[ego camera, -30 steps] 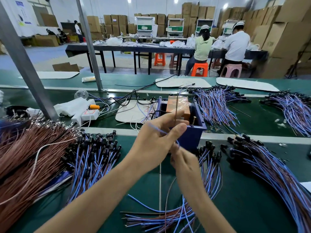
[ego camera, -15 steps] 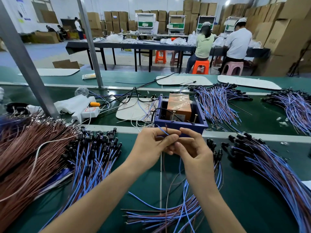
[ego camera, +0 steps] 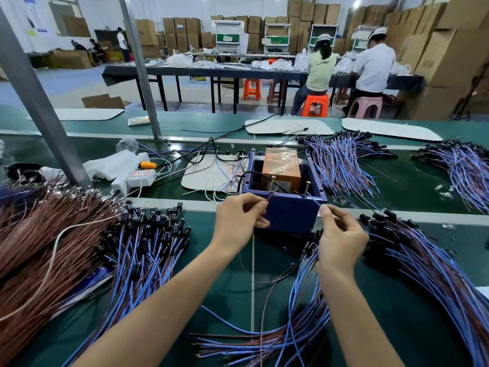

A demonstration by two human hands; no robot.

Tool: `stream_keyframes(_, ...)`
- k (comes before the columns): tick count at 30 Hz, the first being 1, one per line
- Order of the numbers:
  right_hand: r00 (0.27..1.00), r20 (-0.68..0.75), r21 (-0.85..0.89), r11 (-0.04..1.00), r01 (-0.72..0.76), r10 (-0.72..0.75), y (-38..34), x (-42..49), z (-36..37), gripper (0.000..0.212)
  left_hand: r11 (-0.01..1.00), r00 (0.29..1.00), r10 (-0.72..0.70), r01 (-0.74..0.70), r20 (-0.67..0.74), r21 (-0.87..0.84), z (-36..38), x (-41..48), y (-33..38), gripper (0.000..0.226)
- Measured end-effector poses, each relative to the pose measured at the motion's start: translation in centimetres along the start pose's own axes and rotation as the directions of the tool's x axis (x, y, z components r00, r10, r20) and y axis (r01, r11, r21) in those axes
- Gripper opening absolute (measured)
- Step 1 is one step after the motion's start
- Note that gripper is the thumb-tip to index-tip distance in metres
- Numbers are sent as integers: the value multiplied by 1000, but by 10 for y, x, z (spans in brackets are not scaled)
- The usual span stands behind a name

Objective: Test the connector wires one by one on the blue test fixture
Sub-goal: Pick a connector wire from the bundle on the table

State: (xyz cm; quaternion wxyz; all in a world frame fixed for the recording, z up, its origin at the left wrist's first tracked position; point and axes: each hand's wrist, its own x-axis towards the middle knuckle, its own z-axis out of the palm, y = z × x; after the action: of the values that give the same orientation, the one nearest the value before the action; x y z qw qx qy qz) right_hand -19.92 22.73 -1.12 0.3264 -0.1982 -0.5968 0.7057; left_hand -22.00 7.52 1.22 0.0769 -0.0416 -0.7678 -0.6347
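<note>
Now apart: the hands were together half a second ago. The left hand (ego camera: 239, 219) pinches one lead end of the connector wire (ego camera: 265, 298) and the right hand (ego camera: 341, 235) pinches the other, both at the front wall of the blue test fixture (ego camera: 289, 210). Probing looks next. The tips point away at the fixture, and the wire trails back along the bench (ego camera: 227, 303) between wire piles (ego camera: 137, 250).

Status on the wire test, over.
Left hand pinches brown lead, right hand pinches blue lead. Both at front rim of blue test fixture. Nothing in the way.
</note>
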Motion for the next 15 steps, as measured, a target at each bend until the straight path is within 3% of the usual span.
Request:
stream_keyframes(3,999,-37,-68,998,1,-3,5,5,1,22,985,997,50,-41,-50,169,2,8,-3,21)
stream_keyframes(7,998,-67,-106,994,-21,14,9,8,2,17,962,995,66,-43,-76,270,5,15,-4,17)
stream_keyframes(15,995,-90,-133,990,-45,33,14,8,7,11,945,999,1,16,-51,328,5,24,-9,19)
